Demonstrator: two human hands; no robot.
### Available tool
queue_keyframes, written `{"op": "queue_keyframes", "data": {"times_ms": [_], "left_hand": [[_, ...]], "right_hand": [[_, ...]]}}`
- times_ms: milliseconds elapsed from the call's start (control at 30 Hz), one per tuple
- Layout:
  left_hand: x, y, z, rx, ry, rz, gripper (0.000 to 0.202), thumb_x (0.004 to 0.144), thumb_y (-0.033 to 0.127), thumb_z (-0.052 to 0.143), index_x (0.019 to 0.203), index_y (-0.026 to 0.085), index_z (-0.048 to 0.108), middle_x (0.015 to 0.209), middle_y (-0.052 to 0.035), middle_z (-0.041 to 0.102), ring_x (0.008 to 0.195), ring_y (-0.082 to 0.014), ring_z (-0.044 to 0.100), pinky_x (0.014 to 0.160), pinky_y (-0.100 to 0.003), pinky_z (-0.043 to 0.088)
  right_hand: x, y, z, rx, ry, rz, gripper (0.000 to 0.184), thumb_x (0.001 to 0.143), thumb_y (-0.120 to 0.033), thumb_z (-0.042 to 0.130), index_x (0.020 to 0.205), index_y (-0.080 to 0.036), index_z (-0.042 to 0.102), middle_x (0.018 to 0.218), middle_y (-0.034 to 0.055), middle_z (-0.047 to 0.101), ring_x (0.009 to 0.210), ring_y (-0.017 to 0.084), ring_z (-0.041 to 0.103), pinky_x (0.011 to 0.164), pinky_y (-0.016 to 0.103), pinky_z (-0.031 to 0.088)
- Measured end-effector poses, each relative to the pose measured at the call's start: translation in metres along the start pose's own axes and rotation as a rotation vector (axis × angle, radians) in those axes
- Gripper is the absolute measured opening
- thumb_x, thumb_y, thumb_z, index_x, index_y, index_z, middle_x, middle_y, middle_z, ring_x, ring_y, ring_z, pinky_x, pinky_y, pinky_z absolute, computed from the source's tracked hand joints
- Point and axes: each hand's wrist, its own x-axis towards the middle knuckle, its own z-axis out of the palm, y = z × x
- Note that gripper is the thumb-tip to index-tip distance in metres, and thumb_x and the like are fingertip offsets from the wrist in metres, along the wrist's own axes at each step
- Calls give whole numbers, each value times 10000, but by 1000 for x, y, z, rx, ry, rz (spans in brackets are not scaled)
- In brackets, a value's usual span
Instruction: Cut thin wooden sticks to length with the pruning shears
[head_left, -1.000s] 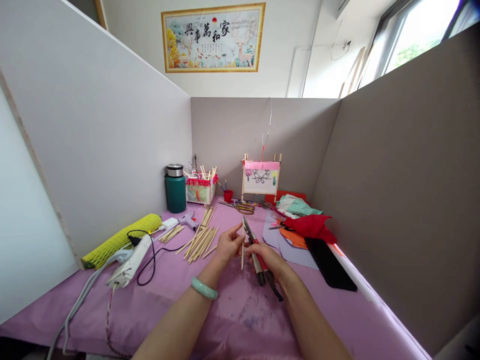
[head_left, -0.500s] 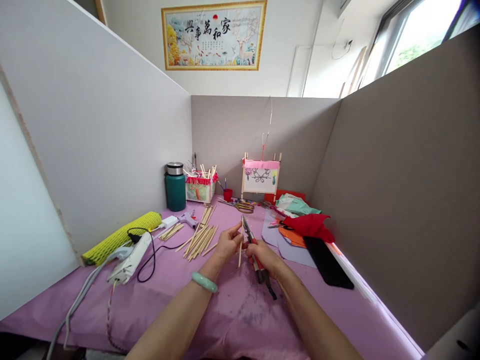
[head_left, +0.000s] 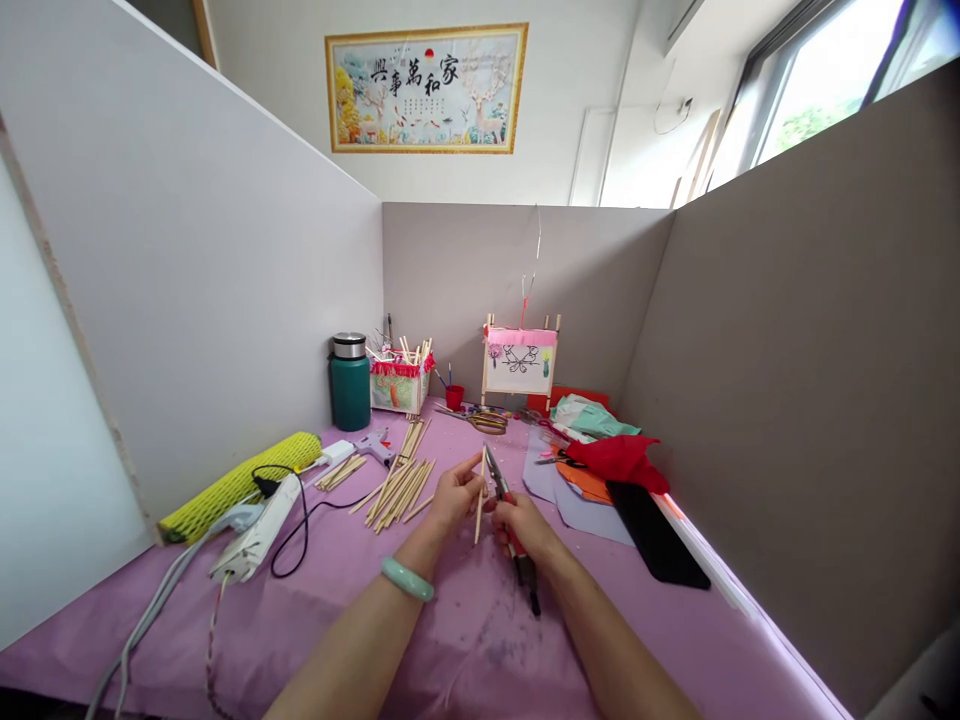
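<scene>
In the middle of the head view, my left hand (head_left: 459,492) is closed, pinching a thin wooden stick (head_left: 478,522) that stands nearly upright. My right hand (head_left: 523,522) wraps round the handles of a pair of cutters (head_left: 496,474) with red and black grips. The grey blades point away from me, right beside the stick's upper end; whether they touch it I cannot tell. Left of my hands lies a loose pile of wooden sticks (head_left: 401,497) on the purple tablecloth (head_left: 480,650).
Left: a glue gun (head_left: 375,447), power strip (head_left: 255,530) with cables, yellow netted roll (head_left: 244,485) and green bottle (head_left: 350,390). Behind: a stick-filled box (head_left: 397,388), scissors (head_left: 487,424) and a small picture stand (head_left: 519,362). Right: red cloth (head_left: 619,460), paper and a black phone (head_left: 656,535). Partitions enclose three sides.
The cutters' handles have come closer together in my right hand. The stick stays in my left hand. The whole scene sits slightly lower in view.
</scene>
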Motion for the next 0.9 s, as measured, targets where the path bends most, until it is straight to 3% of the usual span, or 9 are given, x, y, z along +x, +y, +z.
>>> {"op": "queue_keyframes", "data": {"times_ms": [133,233,333,500,667,900], "left_hand": [[-4,7,-5,-80,-11,-26,772,644,278,643,1373,73,496,561,63,542,378,-42,254,414,-233,152],[-4,11,-6,-111,-4,-32,750,629,228,607,1355,66,512,519,78,506,387,-46,247,419,-236,129],[-4,13,-6,-134,-21,-39,760,612,209,575,1350,41,507,483,87,473,379,-53,250,420,-241,124],[-7,18,-5,-183,-47,-42,761,613,231,555,1340,14,493,456,106,422,360,-55,229,413,-249,119],[-8,17,-4,-207,-32,-44,692,606,224,563,1264,14,524,435,116,405,353,-51,213,405,-249,96],[-5,13,-4,-207,0,-45,458,609,239,656,1037,83,606,423,121,395,339,-31,209,401,-242,76]], "right_hand": [[-5,-4,-8,-29,8,-85,393,563,-313,457,937,-198,493,604,-69,421,478,114,429,472,263,401],[-9,-8,-13,-125,70,-151,396,621,-332,442,987,-195,501,628,-55,433,517,129,442,506,272,397],[-11,-10,-18,-286,210,-245,347,656,-306,484,986,-204,527,687,-27,477,639,161,484,615,292,396],[-12,-5,-18,-602,438,-349,371,674,-222,570,1043,-185,556,1030,92,574,997,259,503,837,340,348],[-13,2,-10,-1090,513,-351,441,756,-238,533,1186,-139,538,1097,137,600,1048,295,530,833,353,354],[-13,4,-6,-1193,540,-336,409,768,-241,523,1167,-151,540,1093,130,610,1051,292,539,827,354,347]]}}
